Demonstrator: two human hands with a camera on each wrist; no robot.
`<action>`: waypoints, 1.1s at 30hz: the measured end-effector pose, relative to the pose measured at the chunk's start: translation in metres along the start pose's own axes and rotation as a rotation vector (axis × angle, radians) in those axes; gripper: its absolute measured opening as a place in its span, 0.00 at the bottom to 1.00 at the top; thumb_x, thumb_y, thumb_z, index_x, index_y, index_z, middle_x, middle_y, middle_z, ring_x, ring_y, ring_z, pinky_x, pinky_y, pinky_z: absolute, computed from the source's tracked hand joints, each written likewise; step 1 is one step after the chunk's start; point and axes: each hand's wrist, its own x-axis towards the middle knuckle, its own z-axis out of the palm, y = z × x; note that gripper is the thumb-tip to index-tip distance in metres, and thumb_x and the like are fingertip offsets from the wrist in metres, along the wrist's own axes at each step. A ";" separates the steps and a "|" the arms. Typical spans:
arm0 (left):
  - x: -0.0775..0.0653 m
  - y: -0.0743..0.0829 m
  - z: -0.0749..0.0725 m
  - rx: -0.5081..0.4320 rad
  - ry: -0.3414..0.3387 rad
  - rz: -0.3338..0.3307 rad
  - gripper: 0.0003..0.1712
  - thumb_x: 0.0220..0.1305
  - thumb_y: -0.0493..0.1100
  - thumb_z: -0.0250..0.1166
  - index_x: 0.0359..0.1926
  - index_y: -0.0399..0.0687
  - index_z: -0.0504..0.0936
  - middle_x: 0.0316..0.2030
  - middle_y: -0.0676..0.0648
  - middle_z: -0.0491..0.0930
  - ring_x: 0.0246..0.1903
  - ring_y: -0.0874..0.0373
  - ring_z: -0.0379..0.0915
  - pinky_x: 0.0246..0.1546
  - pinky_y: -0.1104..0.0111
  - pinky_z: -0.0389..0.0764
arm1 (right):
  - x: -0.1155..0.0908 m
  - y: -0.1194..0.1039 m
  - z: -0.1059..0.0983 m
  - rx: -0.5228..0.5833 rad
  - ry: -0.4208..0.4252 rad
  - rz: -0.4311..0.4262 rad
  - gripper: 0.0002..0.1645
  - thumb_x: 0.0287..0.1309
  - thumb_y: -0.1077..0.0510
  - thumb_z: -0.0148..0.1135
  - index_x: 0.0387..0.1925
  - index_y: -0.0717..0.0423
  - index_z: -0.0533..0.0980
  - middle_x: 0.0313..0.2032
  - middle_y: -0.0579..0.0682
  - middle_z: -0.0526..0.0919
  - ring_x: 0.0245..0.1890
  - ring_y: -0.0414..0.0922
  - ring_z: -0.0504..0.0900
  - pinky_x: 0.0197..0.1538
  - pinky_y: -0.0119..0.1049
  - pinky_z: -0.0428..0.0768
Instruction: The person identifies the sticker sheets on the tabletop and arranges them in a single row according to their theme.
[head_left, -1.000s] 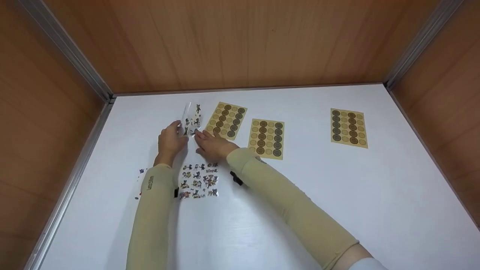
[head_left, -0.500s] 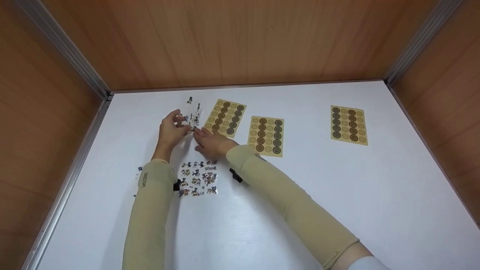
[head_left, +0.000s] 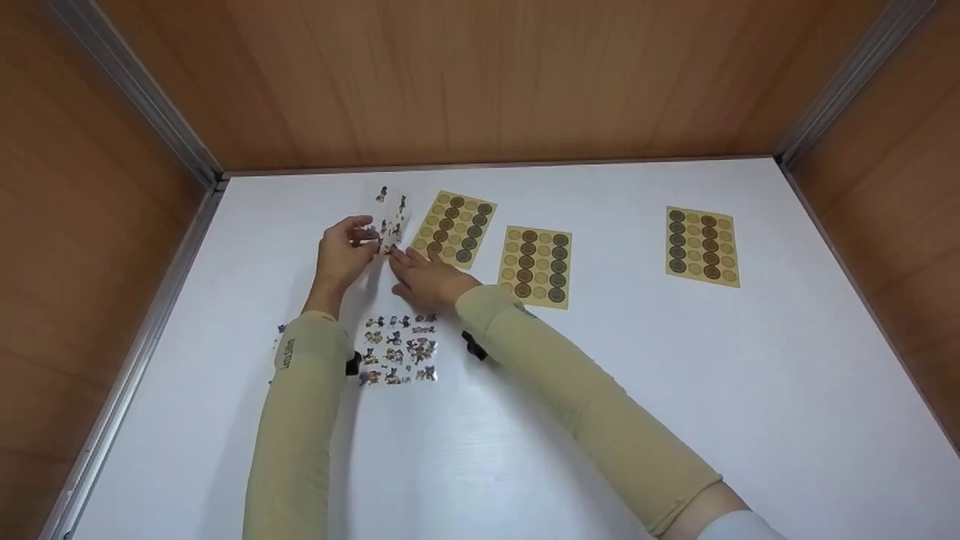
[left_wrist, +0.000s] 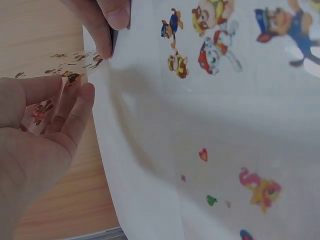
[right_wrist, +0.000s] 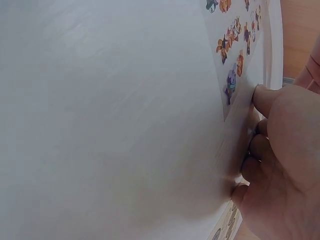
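My left hand [head_left: 342,256] pinches the near left part of a clear sticker sheet [head_left: 392,217] printed with small cartoon dogs. The sheet is raised and bends in the fingers; in the left wrist view, part of the sheet [left_wrist: 41,111] curls between thumb and fingers. My right hand [head_left: 433,282] rests palm down, its fingertips at the sheet's near right corner. In the right wrist view the right hand's fingertips [right_wrist: 240,192] touch the white tabletop. A second clear sticker sheet [head_left: 394,358] with cartoon dogs lies flat just below both hands.
Two tan sheets of round stickers, one tilted [head_left: 455,225] and one straighter [head_left: 535,262], lie right of the hands. Another tan sheet [head_left: 703,247] lies farther right. Left of the left sleeve, small stickers [head_left: 282,328] show, partly hidden. Wooden walls [head_left: 480,82] enclose the table.
The left hand has lifted and bent the clear sticker sheet, which lay flatter before. Its fingers have shifted slightly up and away. The right hand stays nearly in place.
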 end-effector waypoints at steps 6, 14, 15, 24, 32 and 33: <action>-0.003 -0.003 -0.003 -0.009 -0.009 -0.029 0.28 0.67 0.26 0.60 0.68 0.37 0.73 0.53 0.37 0.80 0.49 0.50 0.77 0.46 0.68 0.83 | -0.002 0.000 0.002 -0.004 -0.006 -0.002 0.39 0.80 0.42 0.37 0.81 0.52 0.43 0.81 0.47 0.41 0.80 0.48 0.38 0.78 0.47 0.39; -0.005 -0.001 -0.004 -0.027 0.003 -0.030 0.26 0.67 0.25 0.59 0.66 0.36 0.75 0.52 0.37 0.80 0.48 0.50 0.78 0.44 0.69 0.82 | -0.002 0.001 0.002 0.039 0.021 -0.030 0.38 0.80 0.44 0.38 0.81 0.54 0.44 0.81 0.49 0.40 0.80 0.49 0.37 0.78 0.48 0.37; -0.005 -0.001 -0.004 -0.026 0.005 -0.029 0.26 0.67 0.25 0.59 0.66 0.36 0.75 0.52 0.37 0.80 0.48 0.50 0.78 0.43 0.70 0.82 | -0.003 0.001 0.002 0.055 0.025 -0.034 0.39 0.80 0.44 0.39 0.81 0.54 0.43 0.81 0.49 0.40 0.80 0.49 0.37 0.78 0.47 0.36; -0.015 0.010 0.003 -0.146 -0.018 -0.017 0.25 0.68 0.27 0.61 0.65 0.37 0.75 0.52 0.38 0.79 0.48 0.49 0.79 0.46 0.65 0.84 | -0.010 0.021 -0.006 0.511 0.251 -0.046 0.49 0.74 0.53 0.56 0.80 0.60 0.38 0.79 0.58 0.46 0.76 0.51 0.56 0.76 0.34 0.53; -0.040 0.048 0.022 -0.435 -0.058 -0.017 0.22 0.67 0.28 0.64 0.61 0.41 0.77 0.52 0.40 0.78 0.50 0.48 0.80 0.52 0.60 0.84 | -0.048 0.058 -0.037 1.136 0.310 0.091 0.57 0.69 0.44 0.63 0.81 0.52 0.37 0.80 0.52 0.46 0.77 0.50 0.54 0.74 0.40 0.62; -0.044 0.053 0.025 -0.469 -0.071 -0.017 0.22 0.67 0.28 0.65 0.61 0.42 0.77 0.53 0.40 0.78 0.50 0.48 0.80 0.53 0.59 0.84 | -0.053 0.063 -0.040 1.200 0.302 0.085 0.58 0.68 0.43 0.64 0.81 0.52 0.38 0.80 0.52 0.46 0.77 0.49 0.54 0.73 0.40 0.63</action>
